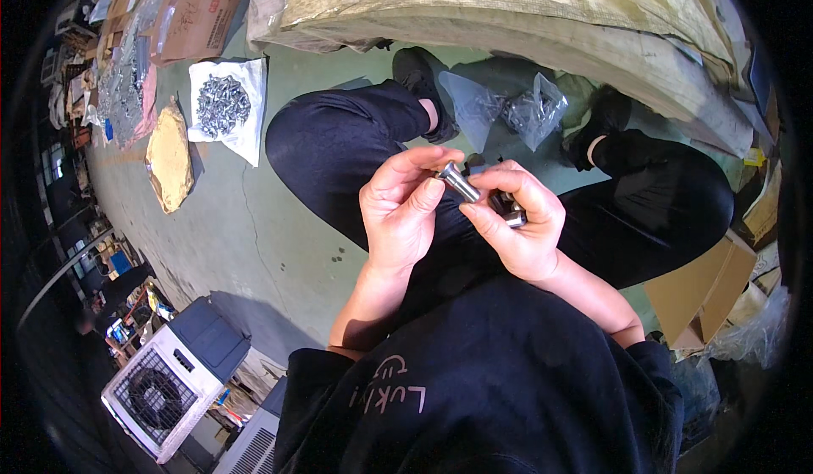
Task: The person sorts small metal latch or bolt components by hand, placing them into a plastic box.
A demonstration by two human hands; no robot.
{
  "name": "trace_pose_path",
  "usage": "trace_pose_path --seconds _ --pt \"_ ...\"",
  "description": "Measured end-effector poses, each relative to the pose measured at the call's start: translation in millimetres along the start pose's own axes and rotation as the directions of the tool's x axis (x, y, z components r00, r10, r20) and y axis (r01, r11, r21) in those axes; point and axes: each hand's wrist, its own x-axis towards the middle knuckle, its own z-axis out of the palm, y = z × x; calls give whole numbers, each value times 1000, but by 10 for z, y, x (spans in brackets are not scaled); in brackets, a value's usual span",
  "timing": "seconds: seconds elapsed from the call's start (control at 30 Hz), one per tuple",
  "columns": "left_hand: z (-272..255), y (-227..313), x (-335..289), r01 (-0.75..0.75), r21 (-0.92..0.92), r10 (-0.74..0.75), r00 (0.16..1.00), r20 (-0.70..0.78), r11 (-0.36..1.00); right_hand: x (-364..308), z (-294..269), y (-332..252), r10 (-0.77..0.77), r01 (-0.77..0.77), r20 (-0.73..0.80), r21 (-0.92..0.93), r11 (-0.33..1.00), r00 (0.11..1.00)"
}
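Note:
Above my lap, my left hand (pixel 400 213) pinches the wider, flanged end of a shiny cylindrical metal fitting (pixel 460 184) between thumb and fingers. The fitting is tilted, its narrower end pointing toward my right hand (pixel 527 230). That hand is closed, with thumb and fingertips at the fitting's lower end. More metal fittings (pixel 514 218) show in the right palm, partly hidden by the fingers. On the floor between my feet, a clear plastic bag (pixel 537 112) holds metal parts that are hard to make out.
At left, a white sheet (pixel 254 127) bears a pile of small metal parts, beside a tan paper-like piece (pixel 169 159). A cardboard box (pixel 196 13) stands behind. A cloth-covered surface (pixel 508 4) lies ahead, an air cooler (pixel 165 381) at lower left, an open carton (pixel 701 292) at right.

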Motion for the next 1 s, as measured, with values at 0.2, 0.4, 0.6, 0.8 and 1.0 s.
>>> trace_pose_path --seconds 0.2,0.4,0.6,0.8,1.0 --pt "-10 -34 -14 58 -83 -56 998 33 995 27 29 -27 -238 240 35 -182 953 971" --pt "-54 -134 -62 258 -427 -256 965 62 867 62 54 -28 -361 369 80 -236 899 929" --pt "-98 -140 -42 345 -464 -365 930 49 816 36 26 -8 -269 270 34 -199 942 963" --pt "-60 -120 -15 314 -537 -320 944 85 783 21 31 11 -225 222 -5 -151 963 974" --pt "6 -100 -4 272 -394 -304 953 -19 878 28 34 2 -100 100 -2 -107 989 995"
